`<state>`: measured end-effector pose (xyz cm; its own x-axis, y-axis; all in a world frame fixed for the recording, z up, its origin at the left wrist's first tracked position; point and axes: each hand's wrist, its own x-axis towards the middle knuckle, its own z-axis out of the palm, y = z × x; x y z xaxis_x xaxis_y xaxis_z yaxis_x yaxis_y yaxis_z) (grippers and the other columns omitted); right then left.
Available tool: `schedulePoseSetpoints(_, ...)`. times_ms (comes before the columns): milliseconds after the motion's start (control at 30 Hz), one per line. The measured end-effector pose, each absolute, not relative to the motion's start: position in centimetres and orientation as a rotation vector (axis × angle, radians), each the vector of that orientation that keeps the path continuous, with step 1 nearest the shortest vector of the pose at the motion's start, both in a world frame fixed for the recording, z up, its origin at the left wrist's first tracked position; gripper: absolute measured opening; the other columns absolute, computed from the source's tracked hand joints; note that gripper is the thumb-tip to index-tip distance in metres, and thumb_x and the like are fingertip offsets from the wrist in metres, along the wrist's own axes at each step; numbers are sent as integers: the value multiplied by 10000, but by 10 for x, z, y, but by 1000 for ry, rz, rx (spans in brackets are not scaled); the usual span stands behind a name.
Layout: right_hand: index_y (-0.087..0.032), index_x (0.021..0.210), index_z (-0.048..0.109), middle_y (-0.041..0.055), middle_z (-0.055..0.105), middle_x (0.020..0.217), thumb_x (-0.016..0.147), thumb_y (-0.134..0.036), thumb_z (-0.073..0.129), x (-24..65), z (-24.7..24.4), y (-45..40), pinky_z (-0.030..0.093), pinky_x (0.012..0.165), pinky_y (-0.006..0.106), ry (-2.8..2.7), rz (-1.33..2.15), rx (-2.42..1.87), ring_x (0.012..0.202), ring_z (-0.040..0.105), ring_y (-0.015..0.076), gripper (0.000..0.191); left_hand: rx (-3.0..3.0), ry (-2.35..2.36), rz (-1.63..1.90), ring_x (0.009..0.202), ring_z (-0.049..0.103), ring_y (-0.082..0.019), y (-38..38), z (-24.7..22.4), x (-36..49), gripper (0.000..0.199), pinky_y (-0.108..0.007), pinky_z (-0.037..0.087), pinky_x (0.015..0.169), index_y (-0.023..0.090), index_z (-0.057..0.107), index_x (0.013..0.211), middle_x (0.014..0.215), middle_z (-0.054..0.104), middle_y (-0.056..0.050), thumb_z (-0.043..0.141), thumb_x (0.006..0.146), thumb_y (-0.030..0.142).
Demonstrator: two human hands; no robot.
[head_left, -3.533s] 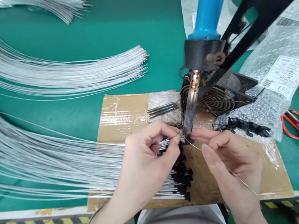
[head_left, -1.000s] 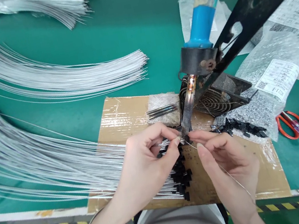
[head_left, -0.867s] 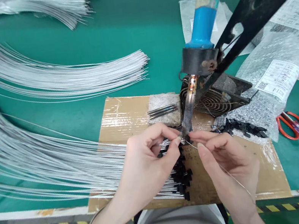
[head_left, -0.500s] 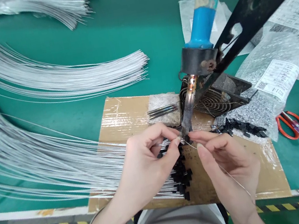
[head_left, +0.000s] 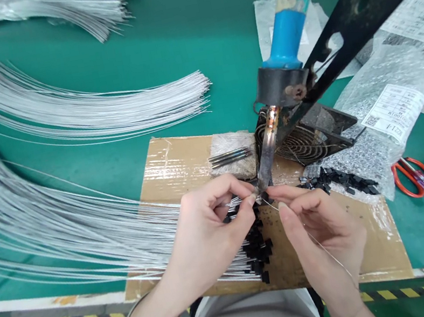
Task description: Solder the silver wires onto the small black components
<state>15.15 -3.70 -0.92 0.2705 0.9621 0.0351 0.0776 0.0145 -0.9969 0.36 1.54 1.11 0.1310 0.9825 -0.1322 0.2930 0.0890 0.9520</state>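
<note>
A blue-handled soldering iron (head_left: 284,36), fixed on a black metal bracket (head_left: 368,5), points down between my hands. My left hand (head_left: 216,229) is closed in a pinch by its tip, on what looks like the end of a thin wire; the fingertips mostly hide it. My right hand (head_left: 324,237) pinches a thin solder wire (head_left: 330,255), whose upper end reaches the iron's tip while the rest trails over the palm. Under my left hand lie grey-white wires (head_left: 95,217) with small black connectors (head_left: 258,251) on their ends.
A cardboard sheet (head_left: 171,160) covers the green table in front. Behind the iron stands a black fan (head_left: 307,141). Loose black pieces (head_left: 339,180), a bubble-wrap bag (head_left: 394,77) and red-handled scissors (head_left: 409,184) lie right. Another wire bundle (head_left: 96,108) lies at back left.
My right hand has shifted very slightly left, and the solder wire with it. My left hand and the soldering iron look unmoved.
</note>
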Motion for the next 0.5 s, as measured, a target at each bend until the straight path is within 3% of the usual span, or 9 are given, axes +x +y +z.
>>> schedulePoseSetpoints(300,-237,809,632,1,807,1111,931,-103,685,154,-12,-38,580,950,268,-1178,872,-1388,1024,767,142,188,1407,1334,879,571,550,-110,15,13,4,125,-257,328,480,178,681,724,716,720,-1,632,838,163)
schedulePoseSetpoints(500,-232,815,628,0,803,1118,931,-94,682,154,-12,-38,580,941,252,-1198,850,-1378,1027,764,133,188,1389,1336,869,680,655,-149,14,11,4,122,-261,384,523,179,681,734,759,739,-20,629,844,180)
